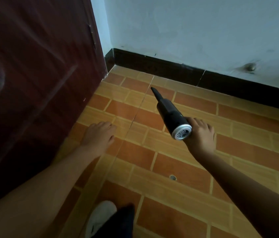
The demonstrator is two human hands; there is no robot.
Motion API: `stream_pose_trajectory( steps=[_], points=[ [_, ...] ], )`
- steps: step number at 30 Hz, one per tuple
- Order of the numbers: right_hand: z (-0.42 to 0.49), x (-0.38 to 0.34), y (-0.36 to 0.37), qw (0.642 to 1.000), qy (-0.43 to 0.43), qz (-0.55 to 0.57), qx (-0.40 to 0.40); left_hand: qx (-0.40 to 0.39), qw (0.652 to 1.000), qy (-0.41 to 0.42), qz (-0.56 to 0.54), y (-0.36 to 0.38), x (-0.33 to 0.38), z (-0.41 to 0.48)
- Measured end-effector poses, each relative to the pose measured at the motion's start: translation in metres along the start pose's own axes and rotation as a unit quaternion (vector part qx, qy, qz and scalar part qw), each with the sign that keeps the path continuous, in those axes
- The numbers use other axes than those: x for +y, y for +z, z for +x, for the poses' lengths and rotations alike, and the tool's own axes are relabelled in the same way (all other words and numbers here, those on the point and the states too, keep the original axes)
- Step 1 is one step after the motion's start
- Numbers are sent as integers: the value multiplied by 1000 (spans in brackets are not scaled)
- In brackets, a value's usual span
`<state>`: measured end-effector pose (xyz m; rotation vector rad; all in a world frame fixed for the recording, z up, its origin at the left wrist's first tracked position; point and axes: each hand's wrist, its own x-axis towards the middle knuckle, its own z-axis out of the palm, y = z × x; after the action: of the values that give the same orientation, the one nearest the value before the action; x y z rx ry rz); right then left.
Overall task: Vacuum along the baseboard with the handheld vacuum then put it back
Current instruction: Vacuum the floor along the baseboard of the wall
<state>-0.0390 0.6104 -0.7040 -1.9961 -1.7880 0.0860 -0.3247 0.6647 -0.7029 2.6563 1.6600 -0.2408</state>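
Observation:
My right hand (201, 134) grips the handle of a black handheld vacuum (169, 114) with a silver vented rear end. Its narrow nozzle points up and left toward the room corner, held above the tiled floor and short of the wall. A black baseboard (186, 69) runs along the foot of the pale wall from the corner off to the right. My left hand (99, 134) hangs out in front over the floor near the door, fingers loosely apart and holding nothing.
A dark red door (32, 83) fills the left side and meets the corner. The floor (178, 169) is orange and tan brick-pattern tile with a small round hole (172, 177). A white shoe (101, 217) and dark trouser leg show at the bottom.

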Motion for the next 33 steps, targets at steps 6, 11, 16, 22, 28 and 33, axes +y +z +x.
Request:
stream_pose_trajectory(
  steps=[6, 11, 16, 22, 28, 33],
  points=[
    [83, -29, 81, 1000, 17, -10, 9, -12, 1000, 7, -23, 44, -48, 93],
    [144, -57, 140, 1000, 16, 7, 26, -15, 999, 12, -37, 80, -78, 151],
    [191, -71, 176, 1000, -8, -5, 23, -18, 997, 4, -69, 100, -107, 203],
    [226, -69, 195, 1000, -23, -11, 16, -43, 996, 10, -73, 112, -126, 247],
    [240, -27, 197, 998, -45, -39, -4, -62, 992, -25, -104, 133, -107, 275],
    [264, -5, 217, 999, -10, 17, -49, -67, 988, -50, -131, 151, -97, 284]
  ],
)
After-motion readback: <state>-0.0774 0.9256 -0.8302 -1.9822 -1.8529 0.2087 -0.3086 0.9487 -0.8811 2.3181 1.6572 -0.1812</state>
